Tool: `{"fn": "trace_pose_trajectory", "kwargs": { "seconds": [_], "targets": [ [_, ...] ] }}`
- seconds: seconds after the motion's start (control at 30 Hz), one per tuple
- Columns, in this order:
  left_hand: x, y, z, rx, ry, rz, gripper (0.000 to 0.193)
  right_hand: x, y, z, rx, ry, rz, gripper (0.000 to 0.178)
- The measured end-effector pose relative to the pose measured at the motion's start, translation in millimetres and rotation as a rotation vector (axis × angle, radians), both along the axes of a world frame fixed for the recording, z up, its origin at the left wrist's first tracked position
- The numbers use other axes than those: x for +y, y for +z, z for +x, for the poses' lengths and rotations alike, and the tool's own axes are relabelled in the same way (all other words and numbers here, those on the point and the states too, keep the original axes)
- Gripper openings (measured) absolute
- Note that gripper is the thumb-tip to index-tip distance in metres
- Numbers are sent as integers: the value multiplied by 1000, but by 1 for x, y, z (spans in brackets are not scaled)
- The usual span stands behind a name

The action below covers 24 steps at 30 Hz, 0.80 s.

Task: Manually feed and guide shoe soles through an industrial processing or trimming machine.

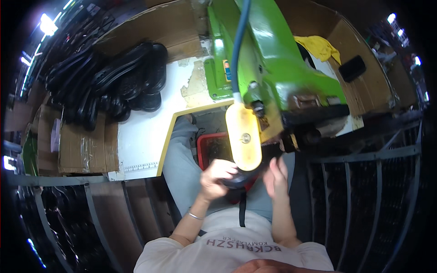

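Beneath the rounded yellow guard (244, 136) of a green machine (282, 59) is a dark, glossy piece (234, 182), which looks like a black shoe sole. Part of it is hidden by the guard. My left hand (217, 179) is closed on its near left end, fingers curled over the edge. On the other side, my right hand (276, 179) is raised with its fingers stretched out beside the dark piece. Whether those fingers touch it is hard to make out.
Black shoe soles (123, 77) lie heaped on the white table (141, 136) at left, by cardboard (86, 148). A red bin (205, 143) sits below the table cutout. At right are a yellow cloth (319, 47) and a black phone-like object (352, 68). Metal racks (348, 191) flank me.
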State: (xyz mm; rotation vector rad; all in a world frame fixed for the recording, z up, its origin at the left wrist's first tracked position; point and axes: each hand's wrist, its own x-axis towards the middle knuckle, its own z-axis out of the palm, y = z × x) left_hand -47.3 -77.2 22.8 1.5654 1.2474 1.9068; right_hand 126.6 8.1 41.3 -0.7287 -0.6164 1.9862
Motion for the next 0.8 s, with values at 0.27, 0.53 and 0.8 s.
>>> {"fn": "trace_pose_trajectory", "kwargs": {
  "seconds": [0.27,0.53,0.8],
  "targets": [
    [26,-8,28,24,-212,-51,23,-1,8,32,24,-135,-144,42],
    [46,-10,24,-356,-200,-199,42,72,-26,55,-58,-458,343,91],
    [56,-77,29,-81,100,-276,53,101,-16,63,-140,-470,493,82]
  ]
}}
